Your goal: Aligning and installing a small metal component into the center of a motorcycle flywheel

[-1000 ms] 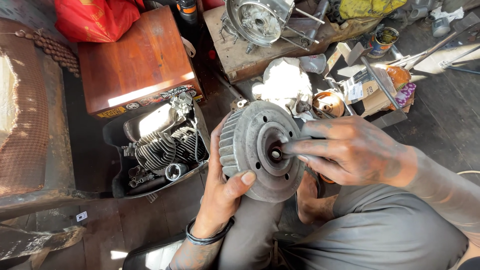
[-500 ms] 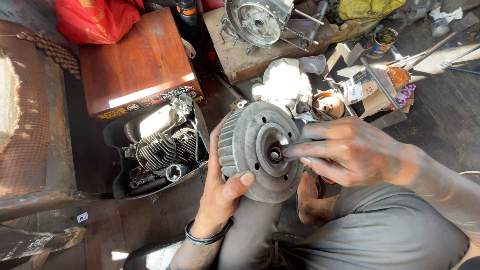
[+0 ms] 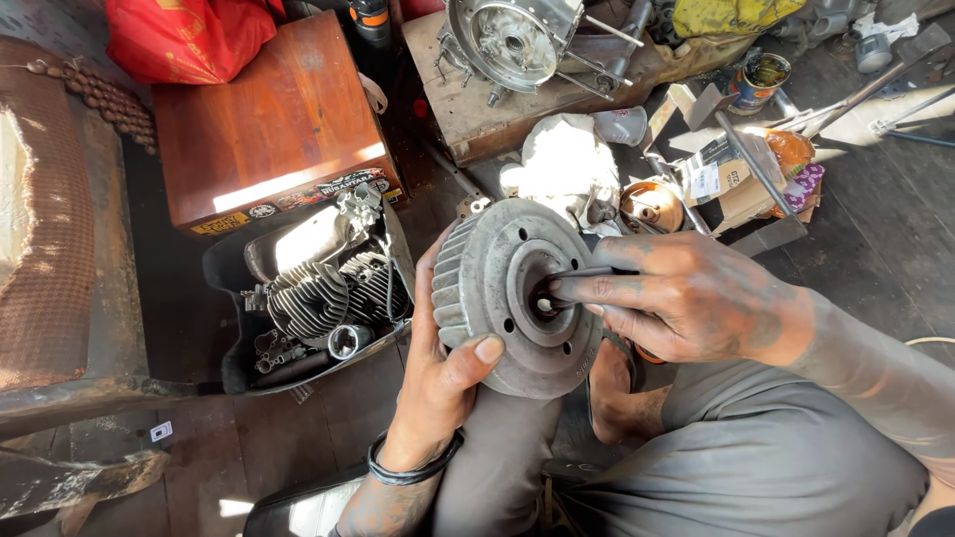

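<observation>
Finned metal drum (image 3: 507, 288) sits upright on the person's lap, above the grey trousers (image 3: 756, 467). Looks heavy, rigid cast metal w/ greasy faces, prob. slippery; fins and rim give the best purchase. Left hand (image 3: 438, 378) clamped on the lower rim, thumb across the face, wrist bent up. Right hand (image 3: 686, 298) fingers pinched together at the centre hub (image 3: 542, 298), reaching in from the right. Engine parts tray (image 3: 308, 298) just beside.
</observation>
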